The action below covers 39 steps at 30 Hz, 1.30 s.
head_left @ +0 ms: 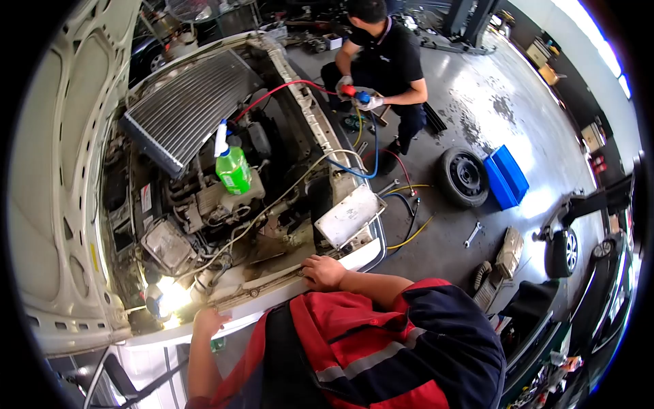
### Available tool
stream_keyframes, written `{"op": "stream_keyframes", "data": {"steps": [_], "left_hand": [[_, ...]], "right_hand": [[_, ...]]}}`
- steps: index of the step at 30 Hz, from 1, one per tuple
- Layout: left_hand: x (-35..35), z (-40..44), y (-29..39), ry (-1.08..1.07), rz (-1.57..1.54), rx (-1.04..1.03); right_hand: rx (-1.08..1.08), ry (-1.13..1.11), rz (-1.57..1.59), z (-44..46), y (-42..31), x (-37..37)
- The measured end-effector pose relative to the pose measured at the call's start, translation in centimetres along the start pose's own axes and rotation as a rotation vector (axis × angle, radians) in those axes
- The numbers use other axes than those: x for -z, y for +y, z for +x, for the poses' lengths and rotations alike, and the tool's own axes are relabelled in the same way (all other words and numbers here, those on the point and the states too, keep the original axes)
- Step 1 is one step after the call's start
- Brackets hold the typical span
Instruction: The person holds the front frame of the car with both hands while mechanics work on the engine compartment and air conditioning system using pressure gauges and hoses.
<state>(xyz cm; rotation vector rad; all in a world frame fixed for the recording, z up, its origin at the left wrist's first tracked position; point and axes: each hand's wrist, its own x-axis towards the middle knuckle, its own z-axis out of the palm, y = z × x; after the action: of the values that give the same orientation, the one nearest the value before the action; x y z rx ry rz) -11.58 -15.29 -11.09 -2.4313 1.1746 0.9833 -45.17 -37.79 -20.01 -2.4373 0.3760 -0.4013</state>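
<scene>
While the right hand rests on the fender, fingers loosely curled, the left hand (fingers unclear) bends nearby.

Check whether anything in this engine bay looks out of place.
The finned radiator lies slantwise across the engine bay, apparently unmounted. A green spray bottle sits in there too, though it's no car part.

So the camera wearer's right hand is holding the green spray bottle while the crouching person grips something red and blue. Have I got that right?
Not quite. The head view shows the right hand resting on the car's edge, not holding the green spray bottle, which sits among the engine parts. The crouching person does grip something red and blue.
</scene>
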Motion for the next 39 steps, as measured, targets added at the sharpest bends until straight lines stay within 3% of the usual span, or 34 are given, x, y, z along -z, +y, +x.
{"op": "stream_keyframes", "data": {"steps": [3, 10, 13, 19, 23, 24, 27, 28, 31, 32, 35, 36, 39], "left_hand": [[-0.5, 0.4, -0.5, 0.017, 0.066, -0.089], [-0.4, 1.9, -1.5, -0.133, 0.06, -0.061], [-1.0, 3.1, -2.6, -0.184, -0.168, -0.081], [0.4, 2.4, -1.9, -0.295, -0.249, -0.041], [1.3, 1.0, -1.3, -0.305, -0.353, -0.04], [1.1, 1.3, -1.8, -0.322, -0.316, -0.069], [0.6, 1.6, -3.1, -0.336, -0.404, -0.104], [0.3, 1.3, -3.4, -0.31, -0.45, -0.121], [-0.8, 1.6, -5.4, 0.0, -0.211, -0.382], [-1.9, 1.2, -6.2, 0.359, -0.185, -0.462], [-3.5, 1.4, -8.1, 0.785, -0.055, -0.628], [-3.4, 1.2, -8.4, 0.73, -0.073, -0.651], [-4.6, 1.3, -9.2, 0.851, -0.028, -0.612]], "right_hand": [[-0.002, -0.026, -0.055, -0.1, -0.1, -0.1], [-0.042, 0.015, -0.111, -0.5, -0.5, -0.6], [-0.017, 0.13, -0.141, -0.8, 0.1, -2.5], [-0.161, 0.118, -0.236, -0.8, -2.4, -2.9], [-0.323, 0.302, -0.272, -1.2, -4.7, -4.8], [-0.416, 0.251, -0.273, -1.2, -5.2, -5.2], [-0.395, 0.358, -0.349, -1.5, -6.4, -5.6], [-0.458, 0.284, -0.32, -1.5, -6.9, -5.4], [-0.508, 0.216, -0.313, -1.4, -8.3, -4.6], [-0.506, 0.174, -0.319, -1.6, -7.8, -5.1], [-0.54, 0.175, -0.342, -1.7, -9.0, -5.2], [-0.544, 0.125, -0.35, -1.7, -9.4, -4.9], [-0.539, 0.006, -0.367, -1.3, -9.9, -3.8]]}}
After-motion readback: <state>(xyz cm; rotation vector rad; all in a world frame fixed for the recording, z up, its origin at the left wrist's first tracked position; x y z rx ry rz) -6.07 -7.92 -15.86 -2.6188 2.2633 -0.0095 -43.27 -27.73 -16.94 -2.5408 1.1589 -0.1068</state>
